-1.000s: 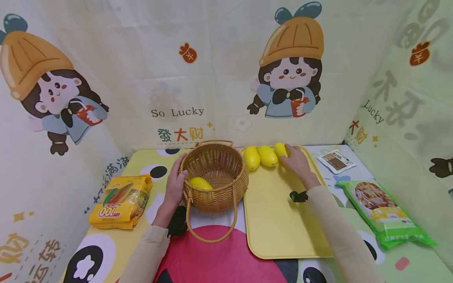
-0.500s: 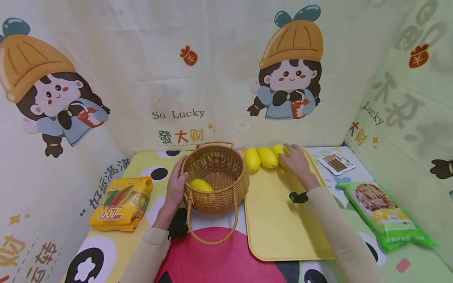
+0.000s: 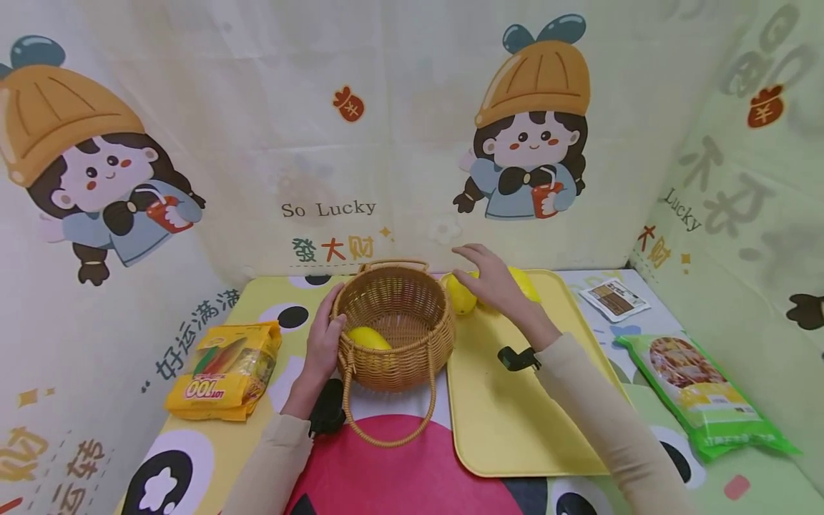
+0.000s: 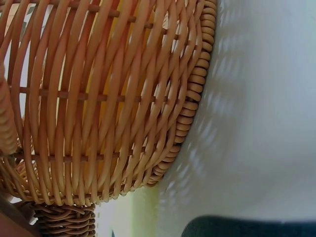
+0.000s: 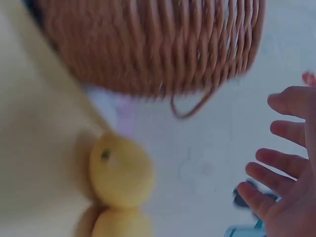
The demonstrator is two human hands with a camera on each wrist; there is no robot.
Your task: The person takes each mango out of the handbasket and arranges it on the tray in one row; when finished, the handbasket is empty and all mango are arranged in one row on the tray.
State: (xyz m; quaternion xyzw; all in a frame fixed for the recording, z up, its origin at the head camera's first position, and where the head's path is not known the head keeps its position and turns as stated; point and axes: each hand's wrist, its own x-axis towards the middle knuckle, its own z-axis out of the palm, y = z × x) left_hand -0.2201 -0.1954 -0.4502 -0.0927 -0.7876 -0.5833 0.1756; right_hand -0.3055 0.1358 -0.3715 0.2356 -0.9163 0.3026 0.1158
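Note:
My left hand (image 3: pixel 324 342) holds the left side of a round wicker basket (image 3: pixel 399 365), its thumb over the rim. One yellow mango (image 3: pixel 369 338) lies inside, against the near left wall. My right hand (image 3: pixel 494 285) is in the air over the back of the yellow tray (image 3: pixel 515 415), fingers spread, nothing in it. Under and beside it are mangoes: a left one (image 3: pixel 460 297) and a right one (image 3: pixel 524 284) show, and the one between is mostly hidden. The right wrist view shows two mangoes (image 5: pixel 123 170) below the spread fingers. Woven basket wall (image 4: pixel 108 98) fills most of the left wrist view.
On the left lies a yellow snack bag (image 3: pixel 222 372). Right of the tray are a small white and brown packet (image 3: pixel 616 299) and a green food bag (image 3: pixel 704 393). The basket's front handle (image 3: pixel 389 442) hangs down toward me. A printed cloth wall (image 3: pixel 412 143) stands behind.
My right hand has left the rightmost mango and moved left and up over the others, toward the basket, holding nothing. The left hand and basket have stayed put.

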